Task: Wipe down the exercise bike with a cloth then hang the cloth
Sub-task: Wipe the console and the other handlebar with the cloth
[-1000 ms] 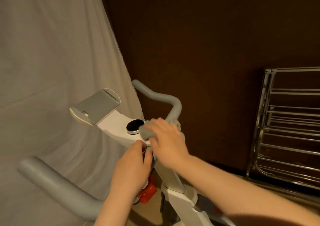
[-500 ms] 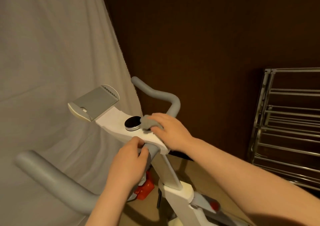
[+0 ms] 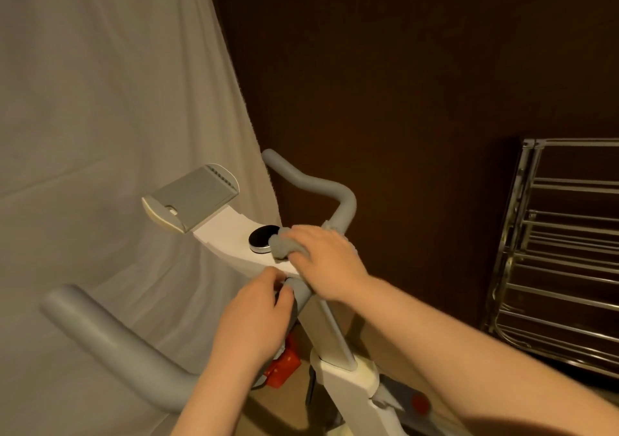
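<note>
— Dark brown wall (image 3: 402, 67) at the far side, pale curtain (image 3: 100, 100) hanging on the left: where are you standing?

— Over the exercise bike (image 3: 338, 378), looking down at its white console (image 3: 231, 234). My right hand (image 3: 330, 261) lies on the near right part of that console, fingers curled over a bunched grey cloth (image 3: 281, 243) and pressing it to the white surface. The cloth touches the black round knob (image 3: 263, 238) on the knob's right side.

— And the other hand?

— My left hand (image 3: 253, 325) is nearer to me and lower, fingers wrapped round the grey stem (image 3: 299, 296) just under the console's near edge, thumb and forefinger closed at the top of it.

— What else is on the bike?

— A grey tablet holder (image 3: 194, 198) tilts up at the console's far left end. One grey handlebar (image 3: 321, 189) curves away on the far right behind my right hand; a second handlebar (image 3: 110, 342) sweeps across the near left. A red part (image 3: 283, 367) shows below my left hand, beside the white frame post.

— Anything around the bike?

— A metal drying rack (image 3: 556, 251) stands at the right, against the brown wall, well apart from the cloth. Tan floor (image 3: 385, 338) shows between rack and bike.
</note>
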### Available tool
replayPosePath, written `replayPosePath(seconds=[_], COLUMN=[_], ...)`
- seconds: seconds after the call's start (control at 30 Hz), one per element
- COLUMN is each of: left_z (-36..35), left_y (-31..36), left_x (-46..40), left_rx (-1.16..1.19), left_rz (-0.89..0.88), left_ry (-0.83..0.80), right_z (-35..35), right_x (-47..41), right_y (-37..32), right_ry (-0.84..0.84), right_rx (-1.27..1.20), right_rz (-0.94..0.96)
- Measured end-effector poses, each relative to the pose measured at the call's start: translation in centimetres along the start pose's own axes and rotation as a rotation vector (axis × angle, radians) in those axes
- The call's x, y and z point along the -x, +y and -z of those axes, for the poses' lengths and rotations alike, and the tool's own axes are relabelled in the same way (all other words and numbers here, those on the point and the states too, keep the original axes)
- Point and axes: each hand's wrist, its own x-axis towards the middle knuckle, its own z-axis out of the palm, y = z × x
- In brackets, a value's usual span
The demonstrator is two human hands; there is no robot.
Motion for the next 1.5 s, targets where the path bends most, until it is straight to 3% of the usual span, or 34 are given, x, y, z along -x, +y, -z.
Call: replayPosePath(seconds=[0.07, 0.13, 0.27, 0.37, 0.43, 0.57, 0.63, 0.7, 0.9, 1.07, 1.17, 1.27, 1.5], left_z=[0.0, 0.0, -0.1, -0.1, -0.1, 0.1, 0.2, 0.5, 2.6, 2.5, 1.6, 1.2, 1.1], left_y=[0.0, 0.0, 0.2, 0.3, 0.1, 0.2, 0.0, -0.7, -3.1, -5.9, -6.3, -6.4, -6.7], left_x=[0.0, 0.2, -0.1, -0.3, -0.2, 0.4, 1.0, 2.1, 5.8, 8.0, 7.8, 7.6, 7.9], left_rx=[-0.001, 0.000, -0.009, -0.001, 0.005, -0.074, -0.130, -0.124, -0.159, -0.303, -0.359, -0.414, -0.361], left_rz=[0.014, 0.012, 0.004, 0.041, 0.035, -0.032, -0.052, -0.041, -0.040, -0.208, -0.266, -0.247, -0.246], left_ry=[-0.001, 0.001, 0.007, 0.007, 0.019, 0.051, 0.063, 0.056, 0.107, 0.287, 0.376, 0.378, 0.332], right_z=[0.8, -0.1, -1.8, -1.5, -2.8, -2.0, -0.4, -0.5, -2.7, -4.2, -4.7, -3.2, -3.9], right_x=[-0.5, 1.5, 2.6, 0.7, 2.1, 3.1, 1.6, 2.2, 6.7, 8.2, 9.4, 9.1, 9.0], right_y=[1.3, 1.1, 1.0, 1.4, -0.7, -0.4, 0.8, -0.4, -4.6, -6.2, -7.6, -7.0, -7.8], right_ry=[0.002, 0.161, 0.187, 0.265, 0.381, 0.192, 0.153, 0.220, 0.067, 0.229, 0.132, 0.019, 0.041], right_rx=[-0.112, -0.165, -0.149, -0.304, -0.306, -0.056, -0.131, -0.183, -0.084, -0.211, -0.226, -0.186, -0.141], right_rz=[-0.127, -0.226, -0.171, -0.365, -0.362, -0.049, -0.113, -0.171, 0.034, -0.064, -0.056, -0.021, -0.063])
